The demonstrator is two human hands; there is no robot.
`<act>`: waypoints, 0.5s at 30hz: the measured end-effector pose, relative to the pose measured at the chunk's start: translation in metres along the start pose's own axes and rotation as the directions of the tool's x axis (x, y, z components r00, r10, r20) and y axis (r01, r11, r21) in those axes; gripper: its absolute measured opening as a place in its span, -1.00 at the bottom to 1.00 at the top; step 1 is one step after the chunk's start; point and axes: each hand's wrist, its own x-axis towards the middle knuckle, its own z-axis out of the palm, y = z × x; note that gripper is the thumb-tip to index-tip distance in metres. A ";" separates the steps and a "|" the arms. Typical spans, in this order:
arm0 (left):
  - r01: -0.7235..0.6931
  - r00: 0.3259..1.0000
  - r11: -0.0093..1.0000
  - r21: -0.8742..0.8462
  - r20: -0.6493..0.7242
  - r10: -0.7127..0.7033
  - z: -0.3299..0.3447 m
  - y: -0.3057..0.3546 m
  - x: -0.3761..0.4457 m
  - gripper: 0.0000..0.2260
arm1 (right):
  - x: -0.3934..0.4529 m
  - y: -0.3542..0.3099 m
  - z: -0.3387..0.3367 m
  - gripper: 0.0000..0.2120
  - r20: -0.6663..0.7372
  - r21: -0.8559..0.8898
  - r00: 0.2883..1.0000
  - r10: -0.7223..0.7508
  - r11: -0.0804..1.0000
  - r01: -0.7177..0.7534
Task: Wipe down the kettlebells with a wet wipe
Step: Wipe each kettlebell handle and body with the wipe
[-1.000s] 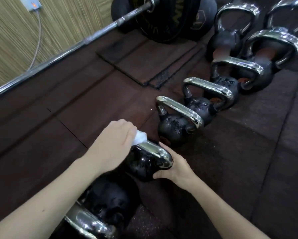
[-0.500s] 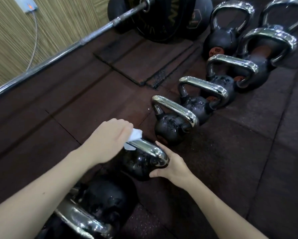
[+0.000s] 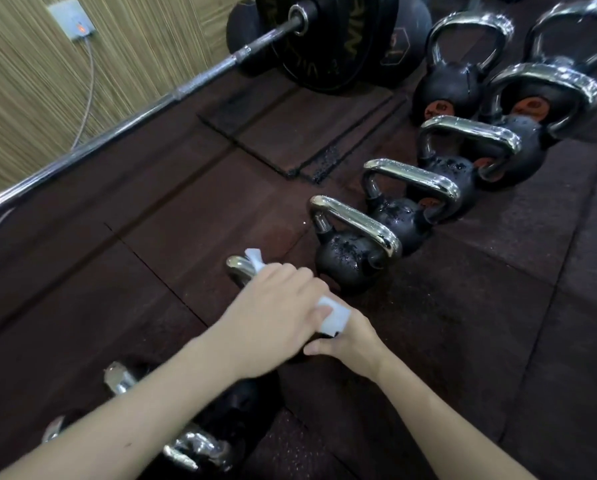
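A row of black kettlebells with chrome handles runs diagonally across the dark rubber floor. My left hand (image 3: 273,306) is closed around a white wet wipe (image 3: 331,315) wrapped over the chrome handle (image 3: 236,266) of a small kettlebell, whose body is mostly hidden under my hands. A corner of the wipe sticks out at the handle's far end. My right hand (image 3: 350,341) grips the near right side of that same kettlebell. The neighbouring kettlebell (image 3: 352,251) stands just beyond, speckled with droplets. A larger kettlebell (image 3: 221,420) sits under my left forearm.
A loaded barbell (image 3: 151,102) with black plates (image 3: 328,39) lies along the left, beside a woven wall with a socket and cable (image 3: 74,26). Bigger kettlebells (image 3: 463,74) stand at the back right. A loose floor mat piece (image 3: 300,133) lies in the middle.
My left hand has slid with the wipe along the chrome handle from its left end toward my right hand. The right hand has stayed on the kettlebell.
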 end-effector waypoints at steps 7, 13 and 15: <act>0.395 0.917 0.918 0.045 0.032 -0.397 0.003 -0.063 -0.009 -0.68 | 0.000 -0.006 0.002 0.17 0.002 0.042 0.999 0.044 0.998 -0.044; 0.106 0.993 0.959 0.264 0.018 -0.115 -0.001 -0.004 0.012 -0.73 | -0.001 -0.004 0.004 -0.11 -0.024 -0.019 1.000 0.019 1.000 -0.019; 0.044 0.995 0.970 0.237 0.073 -0.063 0.003 0.027 0.020 -0.64 | -0.004 -0.005 0.006 -0.47 -0.023 -0.119 1.000 -0.007 0.993 0.004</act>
